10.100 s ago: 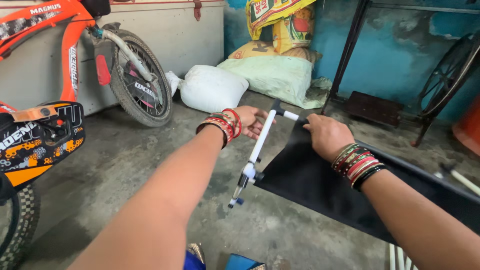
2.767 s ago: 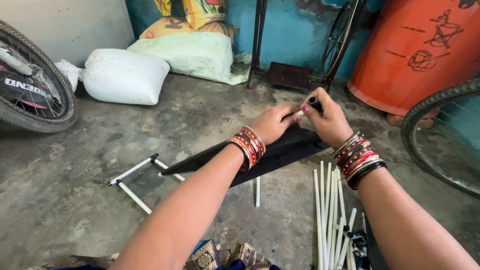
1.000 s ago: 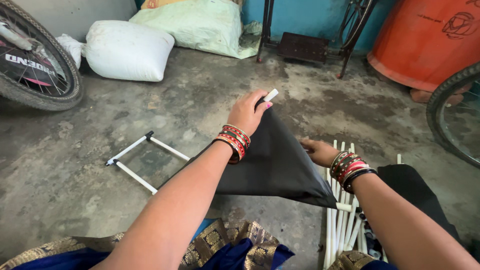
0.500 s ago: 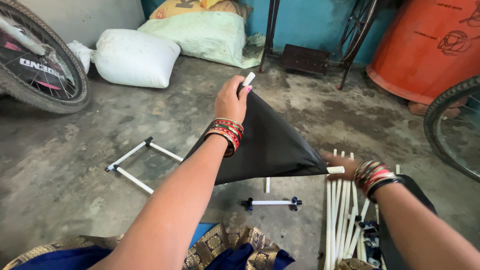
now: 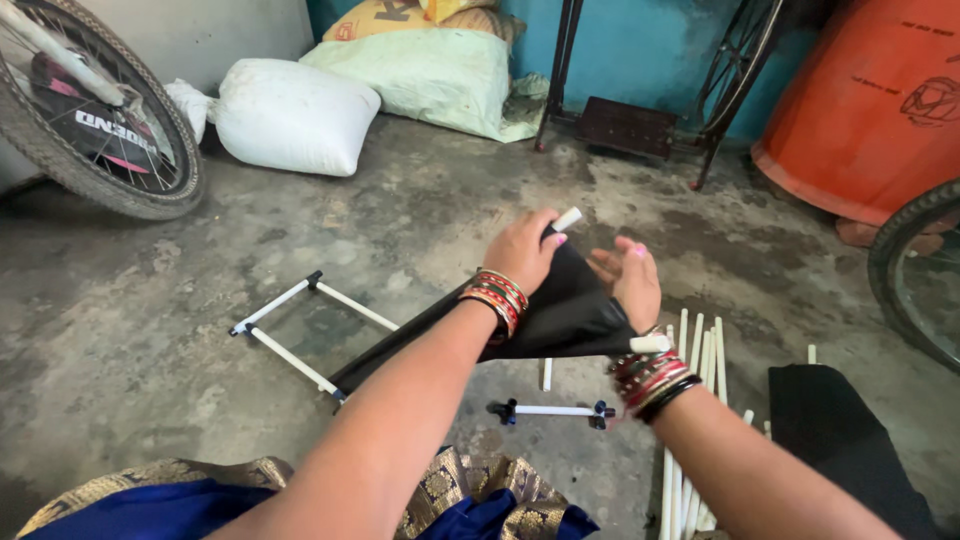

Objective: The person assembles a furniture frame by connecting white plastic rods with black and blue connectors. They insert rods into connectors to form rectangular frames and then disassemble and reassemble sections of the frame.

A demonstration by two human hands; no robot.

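My left hand [image 5: 522,250] grips the top end of a white rod [image 5: 567,219] that runs through a sleeve of black fabric [image 5: 560,315]. The fabric hangs from the rod and trails down to the left toward a white tube frame [image 5: 300,335] on the floor. My right hand [image 5: 630,280] is beside the fabric with its palm up and fingers apart, touching the cloth's right edge. The rod's lower end [image 5: 650,343] pokes out near my right wrist. Both wrists wear red and gold bangles.
Several loose white rods [image 5: 690,400] lie on the concrete floor at the right, next to another black cloth [image 5: 840,440]. A short white tube with black end joints [image 5: 553,410] lies below my hands. A bicycle wheel [image 5: 95,110], white sacks [image 5: 290,115], an orange barrel [image 5: 880,100] stand around.
My right hand has risen from the rods on the floor to the fabric beside my left hand. My left hand with the rod has come down a little.
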